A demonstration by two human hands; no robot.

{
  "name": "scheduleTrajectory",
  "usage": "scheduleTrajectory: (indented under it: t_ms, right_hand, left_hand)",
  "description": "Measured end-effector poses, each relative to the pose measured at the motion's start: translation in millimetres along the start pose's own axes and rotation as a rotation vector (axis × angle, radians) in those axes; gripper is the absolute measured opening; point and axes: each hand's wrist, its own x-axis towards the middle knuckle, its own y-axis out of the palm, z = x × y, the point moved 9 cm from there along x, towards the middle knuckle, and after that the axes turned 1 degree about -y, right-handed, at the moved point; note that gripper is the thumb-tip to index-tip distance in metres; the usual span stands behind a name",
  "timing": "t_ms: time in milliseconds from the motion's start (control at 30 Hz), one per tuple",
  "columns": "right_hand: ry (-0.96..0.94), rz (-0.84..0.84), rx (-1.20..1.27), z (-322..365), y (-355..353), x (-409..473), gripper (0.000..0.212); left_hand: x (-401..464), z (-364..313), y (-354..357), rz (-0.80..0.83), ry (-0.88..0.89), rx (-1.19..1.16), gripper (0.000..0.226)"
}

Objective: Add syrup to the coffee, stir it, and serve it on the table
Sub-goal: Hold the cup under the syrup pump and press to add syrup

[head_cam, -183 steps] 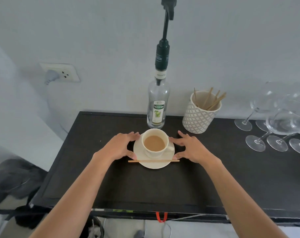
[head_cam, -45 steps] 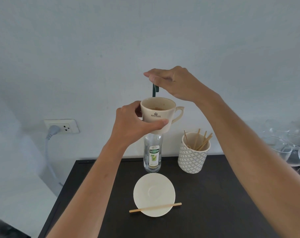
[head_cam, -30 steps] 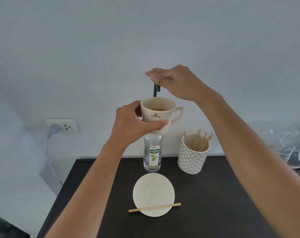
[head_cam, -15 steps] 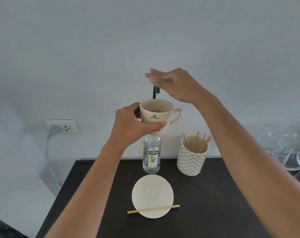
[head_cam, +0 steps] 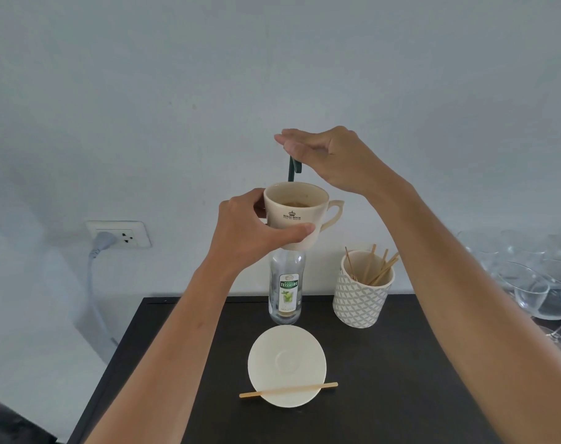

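Observation:
My left hand (head_cam: 247, 233) grips the cream coffee cup (head_cam: 297, 213) and holds it high in the air, in front of the clear syrup bottle (head_cam: 285, 285). The bottle's dark green pump spout (head_cam: 293, 168) hangs just above the cup's rim. My right hand (head_cam: 330, 158) lies flat on top of the pump head, fingers stretched out, palm down. Brown coffee shows inside the cup. Below on the black table (head_cam: 385, 379) sits the empty cream saucer (head_cam: 287, 360), with a wooden stir stick (head_cam: 288, 390) laid across its near edge.
A patterned white holder (head_cam: 361, 294) with several wooden sticks stands right of the bottle. Several stemmed glasses (head_cam: 535, 283) crowd the table's right side. A wall socket (head_cam: 119, 234) with a plugged-in cable is at the left.
Since six seconds ago the cup left the saucer and went up under the pump spout. Over the last second the hands barely move; my right hand stays on the pump head.

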Motion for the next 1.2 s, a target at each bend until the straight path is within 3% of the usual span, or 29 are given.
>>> scheduleTrajectory:
  t_ms: [1200]
  right_hand:
    - [0.019, -0.004, 0.003, -0.6, -1.2, 2.7, 0.033]
  left_hand:
    - [1.2, -2.6, -2.5, -0.004, 0.012, 0.009, 0.058]
